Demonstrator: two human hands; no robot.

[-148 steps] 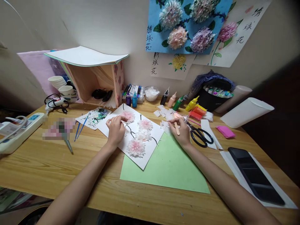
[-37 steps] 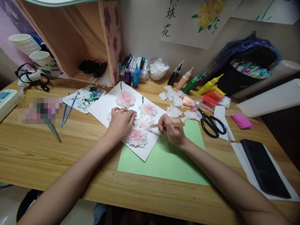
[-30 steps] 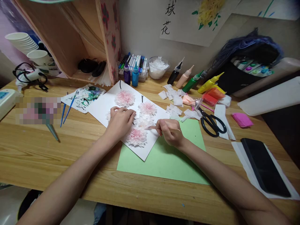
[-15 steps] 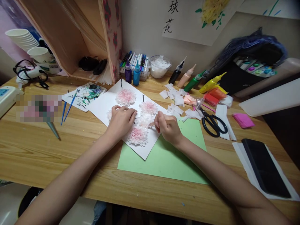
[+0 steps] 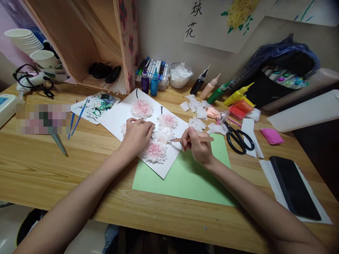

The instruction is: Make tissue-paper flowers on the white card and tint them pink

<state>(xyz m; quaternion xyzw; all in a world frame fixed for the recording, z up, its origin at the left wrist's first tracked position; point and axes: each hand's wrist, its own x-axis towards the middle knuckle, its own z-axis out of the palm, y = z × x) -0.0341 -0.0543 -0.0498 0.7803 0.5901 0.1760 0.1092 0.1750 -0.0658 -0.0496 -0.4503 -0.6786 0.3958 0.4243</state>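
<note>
Several pink and white ruffled paper flowers (image 5: pixel 155 151) lie on a white sheet (image 5: pixel 164 169), which partly overlaps a green sheet (image 5: pixel 182 187). My left hand (image 5: pixel 137 135) rests on the white sheet among the flowers, fingers bent; whether anything is under them is hidden. In my right hand (image 5: pixel 197 143) is a thin wooden stick (image 5: pixel 205 139), roughly level, its tip at the edge of a pale flower.
Behind the sheets stand paint bottles (image 5: pixel 154 83), markers (image 5: pixel 159 67) and a bowl (image 5: pixel 181 76) of white material. Paper squares (image 5: pixel 197 123), black scissors (image 5: pixel 239 139) and a black case (image 5: pixel 295 187) lie rightward. Brushes (image 5: pixel 79 118) and a paint-smeared sheet (image 5: pixel 99 106) are left.
My right hand has moved right, away from the flowers, and the stick now shows along its length. My left hand has stayed in place. The view has shifted slightly.
</note>
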